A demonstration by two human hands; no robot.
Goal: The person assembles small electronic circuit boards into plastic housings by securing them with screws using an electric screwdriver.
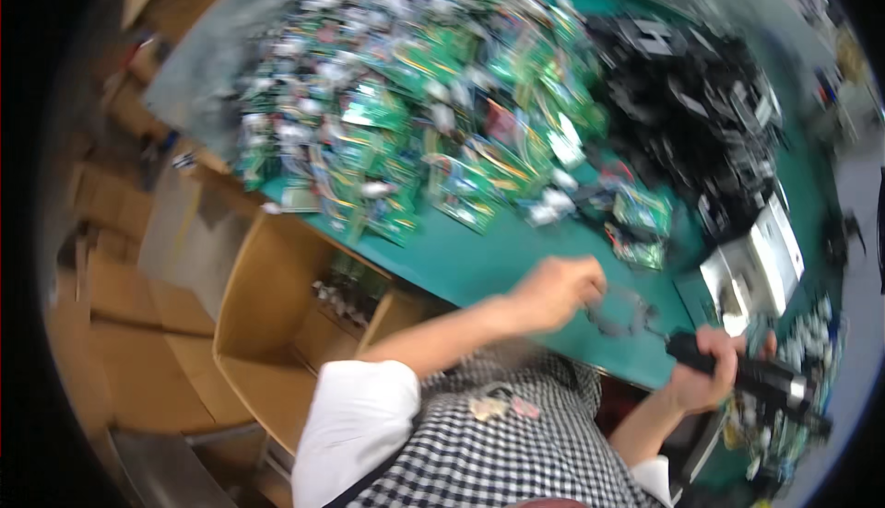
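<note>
In the head view, the grip of the right hand [706, 376] wraps a black cylinder [767, 382] near the bench [410, 259] edge, apparently to steady it, while blur hides whether the curled left hand [558, 292] pinches the dark loop [636, 316] beside it.

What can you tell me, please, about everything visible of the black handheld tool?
The black handheld tool looks long and roughly cylindrical, perhaps plastic, with a shiny silvery band toward its lower-right end. It slants from upper left to lower right, gripped by the right hand, near the green table. Blur hides finer detail.
</note>
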